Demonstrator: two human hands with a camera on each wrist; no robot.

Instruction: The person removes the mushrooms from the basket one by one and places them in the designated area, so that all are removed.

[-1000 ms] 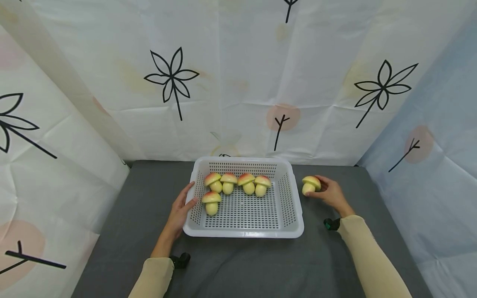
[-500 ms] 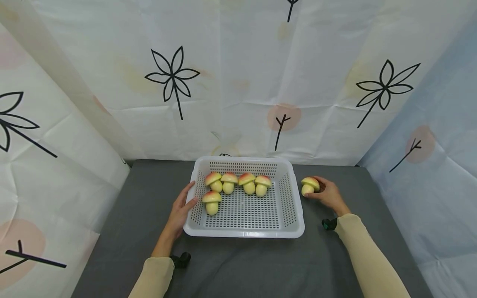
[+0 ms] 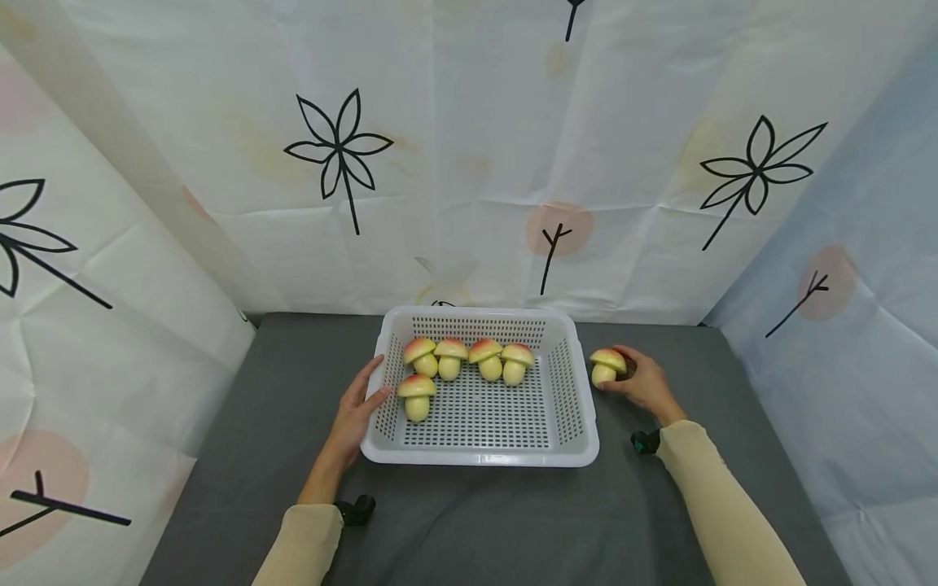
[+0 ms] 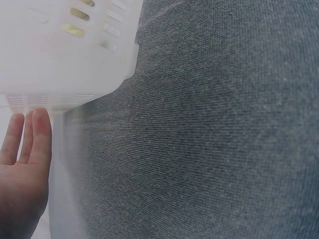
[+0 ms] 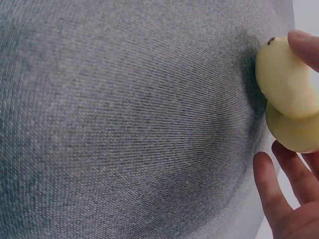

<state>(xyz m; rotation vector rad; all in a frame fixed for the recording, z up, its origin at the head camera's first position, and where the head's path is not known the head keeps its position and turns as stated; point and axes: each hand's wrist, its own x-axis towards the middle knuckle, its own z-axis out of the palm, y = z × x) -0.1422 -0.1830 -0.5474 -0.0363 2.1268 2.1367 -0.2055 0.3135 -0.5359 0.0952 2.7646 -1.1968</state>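
In the head view, a white perforated plastic basket (image 3: 479, 457) stands on the grey tabletop. Several toy mushrooms (image 3: 416, 407), with yellow stems and red-yellow caps, lie inside, most in a row near its back wall. My left hand (image 3: 357, 407) rests against the basket's left side; the left wrist view shows its straight fingers (image 4: 41, 132) touching the outer wall. Just beyond the right side of the basket, my right hand (image 3: 648, 387) holds another toy mushroom (image 3: 604, 372) upright between thumb and fingers. The right wrist view shows the pale stem end of this mushroom (image 5: 284, 74).
Grey cloth (image 3: 484, 529) covers the table. White patterned curtains (image 3: 469, 163) hang behind it and at both sides. The basket's back rim lies close to the rear curtain.
My right hand has shifted slightly left with the toy mushroom, nearer the basket. The left hand, the basket and the mushrooms inside stay put.
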